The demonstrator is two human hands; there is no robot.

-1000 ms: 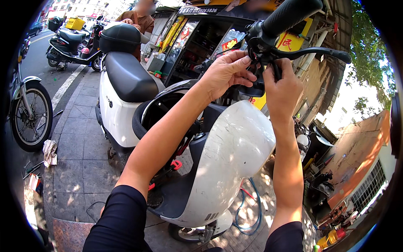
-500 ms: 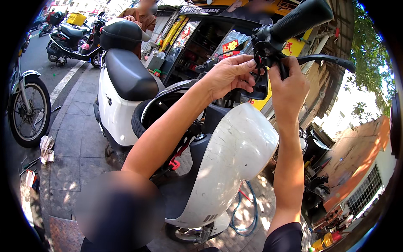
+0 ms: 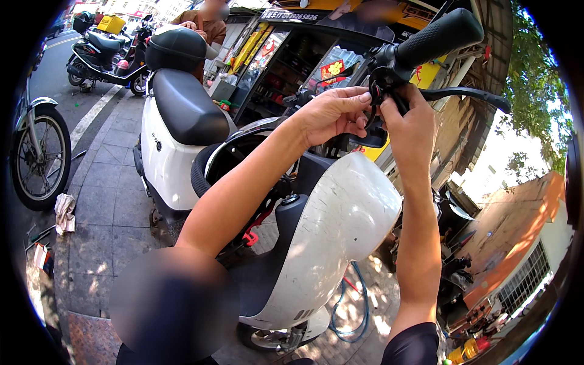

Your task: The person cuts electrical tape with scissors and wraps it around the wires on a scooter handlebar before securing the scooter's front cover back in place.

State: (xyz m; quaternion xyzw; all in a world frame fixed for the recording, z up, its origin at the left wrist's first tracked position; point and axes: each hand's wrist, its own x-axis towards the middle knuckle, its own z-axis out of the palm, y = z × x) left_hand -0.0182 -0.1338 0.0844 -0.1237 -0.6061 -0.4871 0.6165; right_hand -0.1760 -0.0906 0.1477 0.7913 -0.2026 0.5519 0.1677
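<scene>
The rubber handlebar grip (image 3: 441,38) of a white scooter (image 3: 334,237) rises at the upper right, with a black brake lever (image 3: 471,93) below it. My right hand (image 3: 415,121) is closed round the lever's inner end, its thumb pointing toward the left fingertips. Just left of it, my left hand (image 3: 340,115) pinches at a small dark part under the handlebar clamp (image 3: 383,64). The fingers partly hide that part, so its kind cannot be made out. A thin black loop hangs beside the left fingertips.
Behind stands another white scooter with a black seat (image 3: 185,109) and top box (image 3: 175,48); a person (image 3: 210,30) is beyond it. A motorcycle wheel (image 3: 41,158) and a crumpled cloth (image 3: 64,213) are at left. A blue hose (image 3: 365,304) lies on the paving.
My right hand has shifted slightly left, bringing its thumb closer to the left fingertips. The brake lever's outer end sits a little lower. My left hand stays nearly in place.
</scene>
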